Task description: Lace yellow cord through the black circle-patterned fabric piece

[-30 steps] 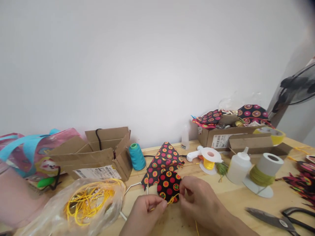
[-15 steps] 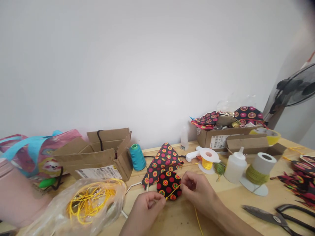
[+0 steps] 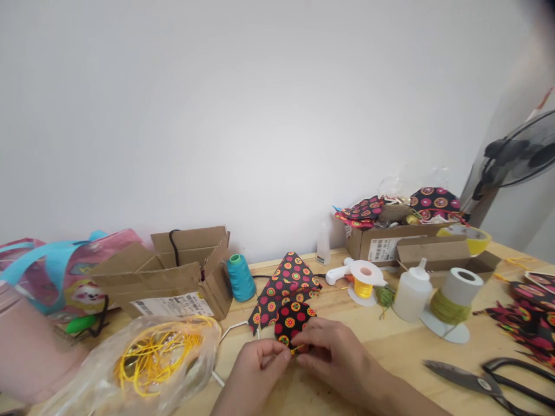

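Observation:
My left hand (image 3: 263, 365) pinches a thin yellow cord (image 3: 296, 349) at the front edge of a round black patterned fabric piece (image 3: 291, 322). Close beside it, my right hand (image 3: 332, 355) has its fingers closed on the same cord, a short stretch of which shows between the two hands. The right fingers hide part of the round piece. Behind it lies a pointed fabric piece (image 3: 291, 282) in a similar print, flat on the wooden table (image 3: 255, 268).
At left are a clear bag of yellow cord (image 3: 165, 358), an open cardboard box (image 3: 173, 283) and a teal thread cone (image 3: 241, 278). To the right stand a yellow cord spool (image 3: 364, 283), a white squeeze bottle (image 3: 413, 292), a green cord spool (image 3: 453, 306) and black scissors (image 3: 481, 381).
My right hand has moved left and down, close to my left hand, shortening the visible cord between them. My left hand has stayed nearly in place.

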### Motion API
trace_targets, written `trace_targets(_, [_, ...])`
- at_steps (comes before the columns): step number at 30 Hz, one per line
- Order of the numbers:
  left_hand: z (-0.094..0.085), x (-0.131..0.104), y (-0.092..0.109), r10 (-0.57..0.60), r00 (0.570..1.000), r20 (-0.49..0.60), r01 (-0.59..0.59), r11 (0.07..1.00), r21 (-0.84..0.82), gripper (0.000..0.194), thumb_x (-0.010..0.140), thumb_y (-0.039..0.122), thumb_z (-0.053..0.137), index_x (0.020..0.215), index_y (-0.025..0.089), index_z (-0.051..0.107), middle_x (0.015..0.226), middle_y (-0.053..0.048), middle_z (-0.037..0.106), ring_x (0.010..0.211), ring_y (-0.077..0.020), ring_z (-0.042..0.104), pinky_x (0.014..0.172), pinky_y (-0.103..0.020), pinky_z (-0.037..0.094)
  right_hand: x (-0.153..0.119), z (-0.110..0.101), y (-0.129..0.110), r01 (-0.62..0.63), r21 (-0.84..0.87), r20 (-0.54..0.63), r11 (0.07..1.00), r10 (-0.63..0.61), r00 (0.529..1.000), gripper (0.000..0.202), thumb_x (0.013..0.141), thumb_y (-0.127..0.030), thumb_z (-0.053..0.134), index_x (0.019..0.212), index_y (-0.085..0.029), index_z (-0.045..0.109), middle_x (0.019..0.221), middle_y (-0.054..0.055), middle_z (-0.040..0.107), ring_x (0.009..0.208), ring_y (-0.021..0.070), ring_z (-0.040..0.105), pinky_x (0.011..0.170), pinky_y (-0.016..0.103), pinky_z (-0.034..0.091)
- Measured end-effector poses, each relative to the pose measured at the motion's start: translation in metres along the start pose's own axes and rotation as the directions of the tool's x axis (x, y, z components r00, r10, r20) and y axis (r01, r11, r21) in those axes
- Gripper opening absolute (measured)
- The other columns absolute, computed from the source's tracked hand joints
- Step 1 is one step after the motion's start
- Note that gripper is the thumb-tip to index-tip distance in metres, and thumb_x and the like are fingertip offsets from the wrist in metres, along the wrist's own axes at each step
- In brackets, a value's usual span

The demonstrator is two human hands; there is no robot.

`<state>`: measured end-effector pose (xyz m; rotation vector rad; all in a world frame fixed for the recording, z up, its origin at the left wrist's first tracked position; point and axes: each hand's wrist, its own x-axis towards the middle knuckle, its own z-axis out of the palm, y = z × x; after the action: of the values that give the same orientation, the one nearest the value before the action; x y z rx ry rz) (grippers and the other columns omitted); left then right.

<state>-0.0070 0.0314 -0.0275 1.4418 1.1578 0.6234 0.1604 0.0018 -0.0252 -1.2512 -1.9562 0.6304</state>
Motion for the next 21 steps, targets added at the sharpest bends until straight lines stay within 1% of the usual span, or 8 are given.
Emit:
trace_targets(1, [0.0002, 0.0002, -0.0002, 0.0, 1.0, 0.004, 0.0, 1.0, 0.007, 0.03, 0.061, 0.041, 0.06, 0.064, 0.012, 0.064, 0.056, 0.0, 0.06, 0.055, -0.0133, 0.047, 0.054, -0.024, 0.033, 0.0002, 0.0004, 0.0012, 0.009, -0.013, 0.011, 1.0, -0.009, 1.0, 0.016, 0.076, -0.017, 0.056, 0.085, -0.023, 0.067, 0.074, 0.0, 0.06, 0.065, 0.0119, 0.053, 0.056, 0.019, 0.037])
trace_targets(4, [0.0014, 0.0003, -0.0014, -0.015, 1.0, -0.01, 0.015, 1.0, 0.019, 0.027, 0.061, 0.039, 0.06, 0.064, 0.012, 0.065, 0.056, 0.0, 0.06, 0.056, -0.0134, 0.048, 0.054, -0.024, 0.033, 0.0014, 0.001, 0.0047, 0.001, -0.036, -0.005, 0.999, -0.001, 1.0, 0.015, 0.08, -0.018, 0.053, 0.078, -0.02, 0.068, 0.072, 0.001, 0.06, 0.067, 0.0116, 0.054, 0.058, 0.019, 0.037])
trace_targets(7, [0.0025, 0.0004, -0.0029, -0.016, 0.999, -0.031, 0.018, 0.998, 0.058, 0.026, 0.061, 0.037, 0.06, 0.065, 0.012, 0.065, 0.055, 0.001, 0.058, 0.054, -0.013, 0.046, 0.053, -0.024, 0.031, 0.0018, 0.0016, 0.0065, -0.009, -0.036, -0.032, 0.999, 0.008, 0.999, 0.014, 0.079, -0.015, 0.053, 0.075, -0.018, 0.066, 0.072, 0.0, 0.06, 0.067, 0.011, 0.054, 0.058, 0.018, 0.037])
trace_targets(10, [0.0032, 0.0005, -0.0044, -0.013, 1.0, -0.02, 0.015, 0.995, 0.1, 0.028, 0.062, 0.039, 0.059, 0.063, 0.012, 0.066, 0.05, 0.002, 0.052, 0.05, -0.0118, 0.041, 0.05, -0.023, 0.027, 0.0009, 0.0026, 0.0069, -0.007, -0.025, -0.044, 1.0, 0.006, 0.999, 0.013, 0.079, -0.014, 0.053, 0.074, -0.018, 0.065, 0.072, 0.0, 0.061, 0.068, 0.011, 0.054, 0.059, 0.018, 0.037])
trace_targets(15, [0.0045, 0.0011, -0.0063, -0.016, 1.0, -0.02, 0.018, 0.996, 0.09, 0.031, 0.061, 0.042, 0.058, 0.062, 0.012, 0.065, 0.048, 0.004, 0.047, 0.048, -0.0112, 0.037, 0.048, -0.023, 0.024, -0.0001, 0.0036, 0.0066, -0.04, -0.019, -0.056, 0.999, 0.039, 0.998, 0.012, 0.078, -0.016, 0.055, 0.073, -0.019, 0.065, 0.072, 0.0, 0.062, 0.068, 0.0122, 0.054, 0.061, 0.02, 0.038])
trace_targets(19, [0.0048, 0.001, -0.005, 0.025, 1.0, 0.019, -0.026, 0.996, 0.086, 0.029, 0.064, 0.041, 0.057, 0.066, 0.014, 0.066, 0.053, 0.002, 0.05, 0.053, -0.0125, 0.039, 0.051, -0.023, 0.027, 0.0001, 0.0031, 0.0067, -0.06, -0.042, -0.062, 0.997, 0.057, 0.996, 0.012, 0.078, -0.016, 0.054, 0.073, -0.02, 0.064, 0.072, -0.001, 0.061, 0.068, 0.0119, 0.054, 0.061, 0.02, 0.038])
trace_targets(21, [0.0042, -0.0002, -0.0037, 0.05, 0.998, 0.05, -0.055, 0.994, 0.097, 0.028, 0.066, 0.04, 0.055, 0.066, 0.015, 0.065, 0.052, 0.003, 0.046, 0.053, -0.0118, 0.035, 0.05, -0.023, 0.025, 0.0004, 0.0029, 0.0069, -0.073, -0.06, -0.069, 0.996, 0.069, 0.995, 0.013, 0.078, -0.015, 0.053, 0.072, -0.02, 0.064, 0.072, -0.001, 0.061, 0.068, 0.0115, 0.054, 0.06, 0.019, 0.037])
